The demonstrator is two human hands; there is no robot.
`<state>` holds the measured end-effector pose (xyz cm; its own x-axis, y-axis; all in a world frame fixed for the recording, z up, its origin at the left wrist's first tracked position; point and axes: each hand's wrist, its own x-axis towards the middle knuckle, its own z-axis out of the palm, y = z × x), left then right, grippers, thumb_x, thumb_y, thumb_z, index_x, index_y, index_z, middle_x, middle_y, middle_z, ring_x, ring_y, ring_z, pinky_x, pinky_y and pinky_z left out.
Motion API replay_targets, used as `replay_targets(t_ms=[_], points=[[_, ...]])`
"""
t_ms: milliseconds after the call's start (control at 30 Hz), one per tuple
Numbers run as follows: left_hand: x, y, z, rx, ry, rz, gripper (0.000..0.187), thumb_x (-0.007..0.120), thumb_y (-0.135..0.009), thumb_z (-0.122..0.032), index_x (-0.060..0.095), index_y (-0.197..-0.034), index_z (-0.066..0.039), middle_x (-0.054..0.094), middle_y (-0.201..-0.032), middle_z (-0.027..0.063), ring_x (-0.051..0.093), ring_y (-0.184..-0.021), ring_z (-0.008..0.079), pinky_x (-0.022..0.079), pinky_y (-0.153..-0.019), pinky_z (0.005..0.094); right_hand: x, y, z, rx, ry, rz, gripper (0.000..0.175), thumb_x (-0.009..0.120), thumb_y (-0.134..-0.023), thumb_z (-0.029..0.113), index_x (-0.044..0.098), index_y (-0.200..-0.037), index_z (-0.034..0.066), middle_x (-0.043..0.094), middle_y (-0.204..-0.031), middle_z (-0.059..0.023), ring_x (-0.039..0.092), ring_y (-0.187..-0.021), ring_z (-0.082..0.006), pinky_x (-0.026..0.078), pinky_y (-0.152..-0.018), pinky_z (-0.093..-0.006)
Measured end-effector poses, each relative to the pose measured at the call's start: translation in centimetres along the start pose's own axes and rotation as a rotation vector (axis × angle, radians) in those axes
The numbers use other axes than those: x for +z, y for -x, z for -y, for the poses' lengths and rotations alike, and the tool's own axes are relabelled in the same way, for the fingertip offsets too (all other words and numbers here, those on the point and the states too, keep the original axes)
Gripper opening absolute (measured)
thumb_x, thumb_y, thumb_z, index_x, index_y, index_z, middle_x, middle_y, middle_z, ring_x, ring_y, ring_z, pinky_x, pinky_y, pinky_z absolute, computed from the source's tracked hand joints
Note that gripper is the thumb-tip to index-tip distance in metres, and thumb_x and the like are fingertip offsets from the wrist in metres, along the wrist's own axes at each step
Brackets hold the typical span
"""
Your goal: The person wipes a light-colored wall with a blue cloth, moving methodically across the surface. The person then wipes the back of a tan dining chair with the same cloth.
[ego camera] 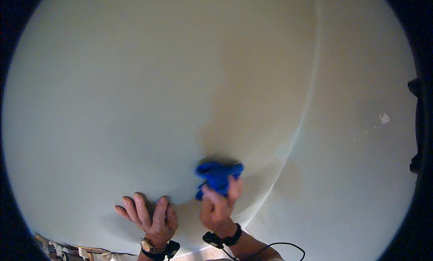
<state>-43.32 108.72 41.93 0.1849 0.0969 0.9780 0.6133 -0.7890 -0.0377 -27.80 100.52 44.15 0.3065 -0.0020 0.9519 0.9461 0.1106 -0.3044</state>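
A pale wall rises before me, with a brownish, darker patch over its middle. My right hand grips a bunched blue cloth and holds it against the wall, a little left of the corner line; hand and cloth are slightly blurred. To its left, my left hand rests on the wall with fingers spread and nothing in it. A wristwatch and a black strap with a small box are on my left wrist. Another strap with a box and a black cable is on my right wrist.
The corner line curves down the right side, where a second wall face bears a small whitish chipped spot. Dark objects show at the far right rim. Assorted items lie at the lower left, and a bit of light floor shows at the bottom.
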Motion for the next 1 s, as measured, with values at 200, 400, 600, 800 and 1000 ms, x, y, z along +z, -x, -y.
replay_targets(t_ms=[200,400,600,800,1000], points=[[-0.9,0.6,1.3,0.065,-0.050,0.051,0.028,0.065,-0.090,-0.025,0.074,-0.116,-0.022,0.041,-0.157,0.0239,0.020,-0.153,0.0508,0.002,-0.119,0.0756,-0.1,-1.6,-1.0,-0.054,-0.081,0.022,0.029,0.069,-0.090,0.007,0.076,-0.116,0.0199,0.049,-0.149,-0.0223,0.041,-0.139,-0.0458,0.033,-0.115,-0.0593],[1.0,-0.7,-0.7,0.074,-0.095,0.057,0.027,0.064,-0.088,-0.020,0.072,-0.114,-0.021,0.040,-0.158,0.0246,0.020,-0.152,0.0534,0.005,-0.118,0.0768,-2.4,-1.8,-9.1,0.182,-0.010,-0.078,0.026,0.063,-0.093,0.004,0.070,-0.117,0.0048,0.041,-0.152,-0.0312,0.042,-0.137,-0.0485,0.032,-0.116,-0.0572],[2.2,-3.2,-1.1,0.090,-0.086,0.029,0.025,0.064,-0.091,-0.021,0.067,-0.116,-0.023,0.042,-0.155,0.0254,0.022,-0.151,0.0557,0.006,-0.118,0.0776,-1.9,3.9,-6.7,0.383,-0.084,-0.080,0.025,0.063,-0.093,0.009,0.068,-0.117,0.0029,0.037,-0.151,-0.0359,0.037,-0.140,-0.0483,0.028,-0.117,-0.0584],[0.0,-3.0,4.8,0.059,-0.091,0.141,0.021,0.069,-0.083,-0.020,0.073,-0.102,-0.025,0.057,-0.134,0.0207,0.045,-0.129,0.0453,0.007,-0.116,0.0752,4.0,3.4,0.8,0.006,0.011,0.097,0.035,0.064,-0.088,0.002,0.066,-0.123,0.0075,0.037,-0.152,-0.0331,0.032,-0.142,-0.0531,0.022,-0.117,-0.0650],[-0.9,-0.9,10.1,0.157,0.068,0.112,0.031,0.073,-0.077,-0.015,0.073,-0.107,-0.023,0.055,-0.139,0.0153,0.048,-0.130,0.0403,0.018,-0.114,0.0724,6.0,-1.6,0.7,0.301,0.129,-0.155,0.035,0.057,-0.099,0.007,0.061,-0.131,-0.0045,0.042,-0.152,-0.0290,0.044,-0.139,-0.0399,0.034,-0.118,-0.0481]])
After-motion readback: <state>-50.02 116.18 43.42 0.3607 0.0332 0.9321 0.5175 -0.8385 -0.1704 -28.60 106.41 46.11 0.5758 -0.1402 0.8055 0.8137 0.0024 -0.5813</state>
